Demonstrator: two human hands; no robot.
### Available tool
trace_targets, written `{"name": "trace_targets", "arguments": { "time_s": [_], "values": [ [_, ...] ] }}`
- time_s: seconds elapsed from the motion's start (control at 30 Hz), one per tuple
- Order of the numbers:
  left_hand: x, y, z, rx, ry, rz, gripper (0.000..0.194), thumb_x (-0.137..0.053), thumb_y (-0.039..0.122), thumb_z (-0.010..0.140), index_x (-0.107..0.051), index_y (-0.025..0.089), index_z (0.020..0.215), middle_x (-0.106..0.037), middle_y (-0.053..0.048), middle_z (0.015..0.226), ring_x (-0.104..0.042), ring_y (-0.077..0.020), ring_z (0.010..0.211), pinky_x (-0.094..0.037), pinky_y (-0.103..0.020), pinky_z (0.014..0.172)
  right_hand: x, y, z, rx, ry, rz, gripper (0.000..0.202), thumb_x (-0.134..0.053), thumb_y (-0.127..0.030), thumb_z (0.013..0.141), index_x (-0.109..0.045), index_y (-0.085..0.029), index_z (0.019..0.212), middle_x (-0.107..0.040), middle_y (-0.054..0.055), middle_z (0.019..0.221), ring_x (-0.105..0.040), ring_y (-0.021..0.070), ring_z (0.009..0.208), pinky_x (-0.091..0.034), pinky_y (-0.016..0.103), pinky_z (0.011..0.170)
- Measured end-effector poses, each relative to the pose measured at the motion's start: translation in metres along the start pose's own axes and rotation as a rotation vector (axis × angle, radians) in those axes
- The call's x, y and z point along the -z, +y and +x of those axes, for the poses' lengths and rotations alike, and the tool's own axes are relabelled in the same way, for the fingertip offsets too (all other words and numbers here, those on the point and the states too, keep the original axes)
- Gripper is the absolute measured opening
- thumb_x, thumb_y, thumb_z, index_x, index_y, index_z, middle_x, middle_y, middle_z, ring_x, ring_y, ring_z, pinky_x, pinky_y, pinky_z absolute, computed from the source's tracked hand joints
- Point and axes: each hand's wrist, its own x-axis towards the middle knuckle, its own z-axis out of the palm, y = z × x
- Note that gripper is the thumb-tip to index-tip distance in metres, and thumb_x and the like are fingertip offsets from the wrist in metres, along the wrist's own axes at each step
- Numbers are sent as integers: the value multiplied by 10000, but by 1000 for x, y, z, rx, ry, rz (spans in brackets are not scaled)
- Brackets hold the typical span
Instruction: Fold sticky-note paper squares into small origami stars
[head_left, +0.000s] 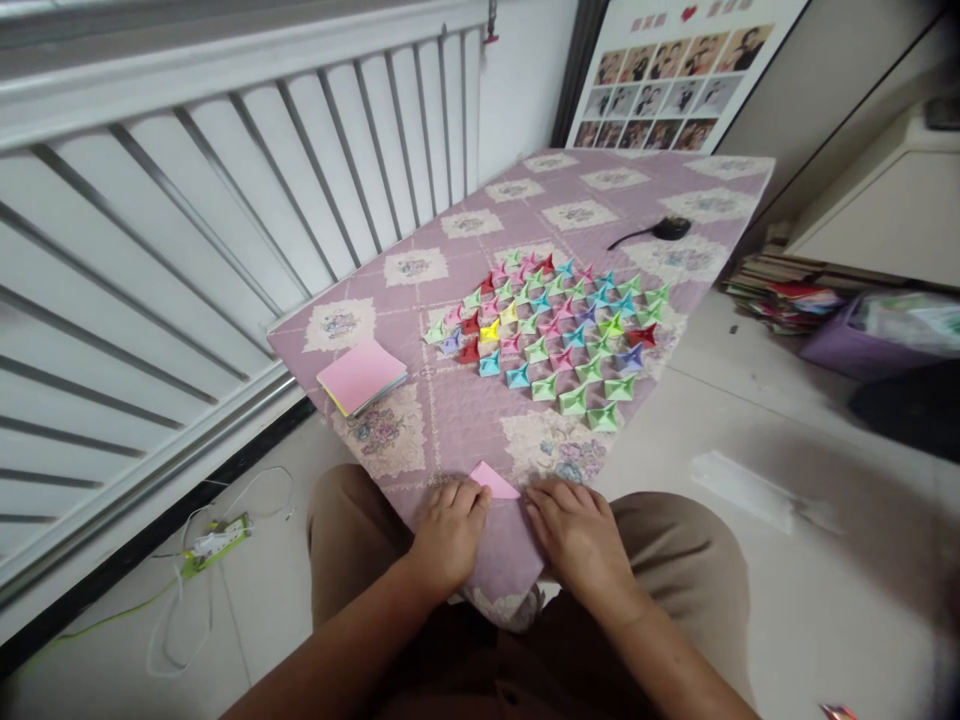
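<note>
A pink sheet of origami paper (497, 481), folded into a triangle, lies on the cloth near the table's front corner. My left hand (451, 525) holds its left part down, with the thumb on the paper and the fingers bent together at its edge. At the triangle's right tip, my right hand (576, 532) lies palm down with its fingers stretched forward; the index fingertip is at or just touching the tip. Farther left is a stack of square paper sheets (363, 376), pink on top. Several rows of small folded paper pieces (562, 325) in many colours stand beyond my hands.
The table's patterned purple cloth (465, 420) narrows toward me between my knees. A black object with a thin tail (670, 229) lies at the far right. A white radiator (300, 160) borders the left side. A power strip with cables (217, 540) rests on the floor.
</note>
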Motion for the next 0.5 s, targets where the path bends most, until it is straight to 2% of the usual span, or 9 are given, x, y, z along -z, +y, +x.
{"name": "trace_targets", "arguments": {
  "time_s": [0.07,0.17,0.23,0.37,0.5],
  "values": [
    [1,1,0,3,11,6,341,-396,200,952,-503,201,1276,-570,-72,1190,-498,-236,1021,-441,-390,868,0,-5,11,-70,23,32,231,-485,-309,916,-665,-212,1024,-669,71,1007,-552,225,963,-384,363,850],
    [2,3,-1,-6,37,11,337,-397,195,950,-514,202,1266,-579,-73,1172,-502,-232,1007,-434,-390,868,-6,-18,33,-114,68,72,422,-521,-370,887,-526,-181,1264,-608,108,1161,-496,258,1096,-374,396,910],
    [3,3,-2,-6,55,12,338,-401,190,947,-519,207,1263,-579,-72,1180,-498,-236,1018,-426,-398,872,-15,-24,48,-128,70,74,542,-539,-397,863,-432,-190,1352,-551,121,1258,-441,280,1177,-354,435,941],
    [3,4,-3,12,74,-7,349,-407,188,944,-507,218,1277,-569,-64,1223,-488,-239,1053,-413,-409,866,-32,-23,68,-175,-45,66,634,-549,-455,823,-380,-217,1386,-456,128,1377,-334,317,1280,-299,524,971],
    [0,3,-4,23,71,-27,362,-419,190,935,-502,222,1286,-572,-64,1219,-488,-241,1044,-405,-410,843,-39,-17,72,-204,-95,62,613,-530,-486,824,-403,-232,1368,-411,129,1420,-282,322,1316,-258,553,985]
  ]
}}
